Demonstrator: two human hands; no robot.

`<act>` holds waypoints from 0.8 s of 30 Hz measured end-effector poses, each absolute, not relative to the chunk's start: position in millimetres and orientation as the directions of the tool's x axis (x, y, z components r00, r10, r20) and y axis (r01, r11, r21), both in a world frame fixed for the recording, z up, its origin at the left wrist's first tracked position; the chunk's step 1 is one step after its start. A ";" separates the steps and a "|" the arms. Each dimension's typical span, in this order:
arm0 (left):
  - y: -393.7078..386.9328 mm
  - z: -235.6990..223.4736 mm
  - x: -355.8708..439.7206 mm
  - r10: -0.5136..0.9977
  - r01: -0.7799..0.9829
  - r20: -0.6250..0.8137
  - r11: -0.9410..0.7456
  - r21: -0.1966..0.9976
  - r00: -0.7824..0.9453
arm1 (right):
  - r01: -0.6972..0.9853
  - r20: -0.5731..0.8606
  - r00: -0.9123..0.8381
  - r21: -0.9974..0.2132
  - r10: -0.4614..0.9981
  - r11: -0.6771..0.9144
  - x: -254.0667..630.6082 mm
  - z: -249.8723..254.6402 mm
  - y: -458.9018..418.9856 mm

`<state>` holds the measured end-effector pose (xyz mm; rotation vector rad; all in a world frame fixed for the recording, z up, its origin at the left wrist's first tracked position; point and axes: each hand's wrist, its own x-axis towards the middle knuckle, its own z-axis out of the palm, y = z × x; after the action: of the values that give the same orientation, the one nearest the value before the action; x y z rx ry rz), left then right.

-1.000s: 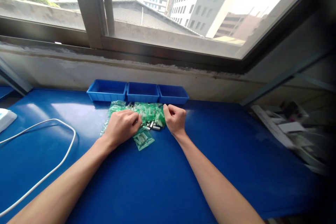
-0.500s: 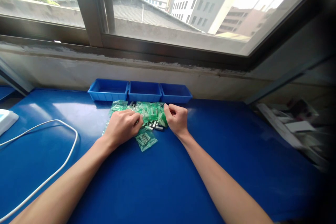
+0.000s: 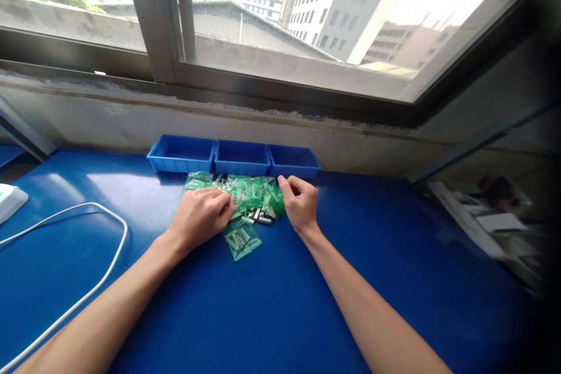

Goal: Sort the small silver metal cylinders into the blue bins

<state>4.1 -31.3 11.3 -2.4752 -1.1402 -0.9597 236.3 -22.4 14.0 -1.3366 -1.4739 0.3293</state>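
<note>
A heap of small green plastic bags (image 3: 254, 194) holding little metal parts lies on the blue table (image 3: 272, 304), just in front of three blue bins. My left hand (image 3: 199, 216) rests palm down on the left side of the heap, fingers curled over the bags. My right hand (image 3: 300, 201) sits at the heap's right edge, fingers curled in with the thumb pinched against them on a bag's edge. One bag (image 3: 241, 241) with metal pins lies apart, nearest to me, and a few loose metal parts (image 3: 262, 219) sit beside it.
Three blue bins (image 3: 239, 159) stand in a row against the wall under the window (image 3: 280, 23). A white cable (image 3: 83, 257) loops over the table's left side, beside a white object (image 3: 11, 198). Papers and clutter (image 3: 495, 222) lie lower at the right.
Both hands stay on the heap with hardly any shift. The view has drifted slightly, so the bins and bags sit a little lower in the picture.
</note>
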 end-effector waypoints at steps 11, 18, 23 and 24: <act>-37.0 15.3 11.7 0.527 0.667 0.644 -0.745 0.034 0.555 | 0.882 0.204 -0.225 -0.373 0.953 0.288 274.8 42.8 -44.3; -37.8 14.1 15.8 0.531 0.668 0.621 -0.744 0.015 0.577 | 0.811 0.193 -0.316 -0.453 0.929 0.370 279.5 34.8 -40.4; -38.5 15.0 19.4 0.511 0.665 0.648 -0.746 0.010 0.564 | 0.730 0.201 -0.316 -0.573 0.927 0.373 292.5 34.1 -34.3; -39.4 16.4 20.4 0.506 0.660 0.652 -0.751 0.010 0.565 | 0.711 0.195 -0.303 -0.605 0.933 0.358 295.5 32.7 -33.0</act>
<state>20.4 -39.4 16.4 -2.5646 -0.9723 -0.9560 295.5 -33.0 32.7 -1.4232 -2.1059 0.5622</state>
